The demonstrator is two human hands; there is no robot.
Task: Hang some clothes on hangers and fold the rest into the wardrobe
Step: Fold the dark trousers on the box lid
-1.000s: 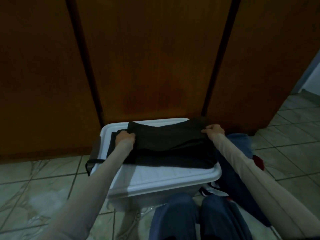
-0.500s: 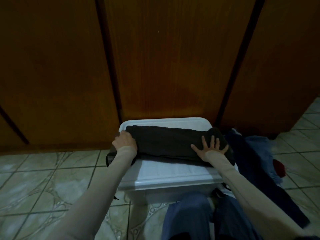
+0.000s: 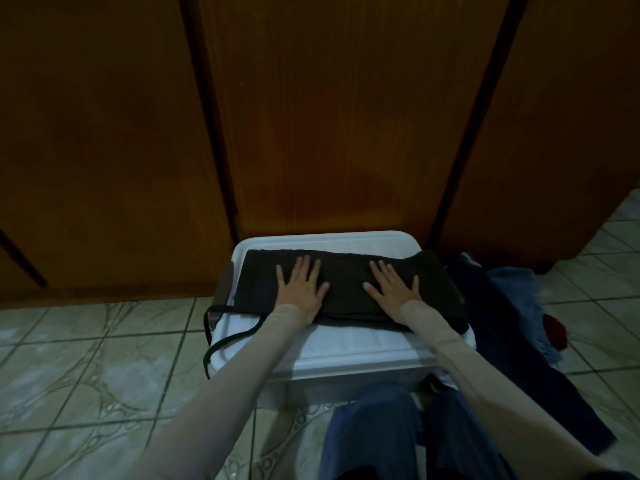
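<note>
While palms press flat, dark garment (image 3: 349, 289) folded oblong.

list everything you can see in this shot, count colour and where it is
garment: 1, black, folded flat on the box lid
cord: 1, black, trails from the garment's left end over the box edge
box: 1, white plastic with lid, on the floor before the doors
doors: 3 panels in view, brown wood, shut, behind the box
floor: pale green-grey tiles
clothes pile: dark blue and lighter blue pieces, on the floor right of the box
red item: 1, at the pile's right edge, too dim to identify
trouser legs: 2, dark blue, bottom centre
sleeves: 2, beige
left hand: flat on the garment, fingers spread
right hand: flat on the garment, fingers spread
</note>
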